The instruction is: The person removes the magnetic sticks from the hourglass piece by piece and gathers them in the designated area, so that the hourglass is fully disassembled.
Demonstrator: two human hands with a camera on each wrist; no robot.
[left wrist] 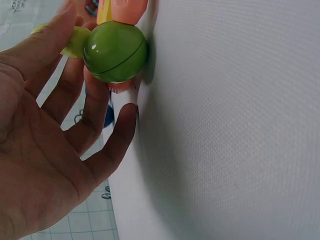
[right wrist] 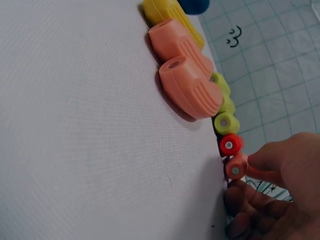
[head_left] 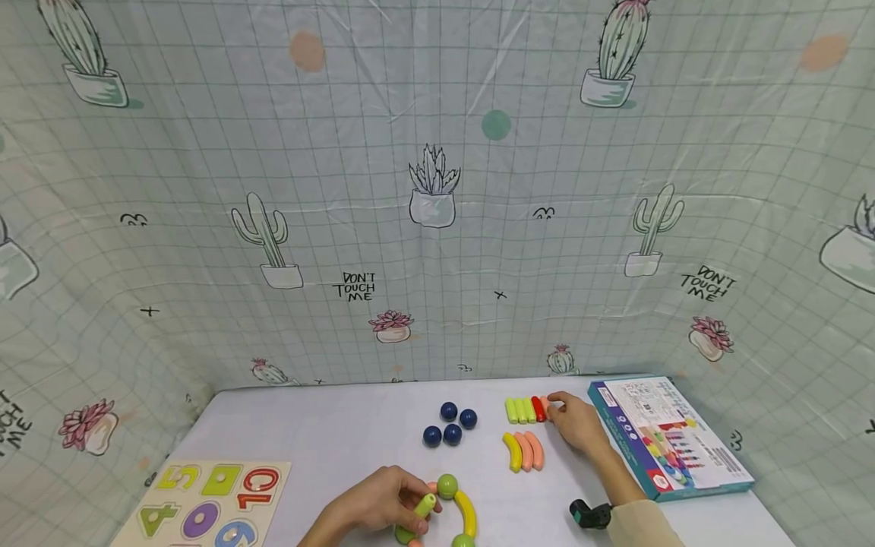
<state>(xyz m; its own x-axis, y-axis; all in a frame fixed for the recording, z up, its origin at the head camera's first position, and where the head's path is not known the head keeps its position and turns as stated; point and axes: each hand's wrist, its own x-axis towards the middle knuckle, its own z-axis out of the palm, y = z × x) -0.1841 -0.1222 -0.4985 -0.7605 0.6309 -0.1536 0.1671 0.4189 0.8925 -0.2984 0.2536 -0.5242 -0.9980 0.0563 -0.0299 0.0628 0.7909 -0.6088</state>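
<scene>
we sit at a makeshift play corner: a white table hemmed in by a cactus-print cloth backdrop, with a number puzzle board and a toy box.

The number puzzle board is cut off by the head view's bottom edge.

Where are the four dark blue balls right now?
In the head view the dark blue balls sit clustered mid-table, left of the row of straight sticks and beyond the left hand, touched by neither hand.
</scene>
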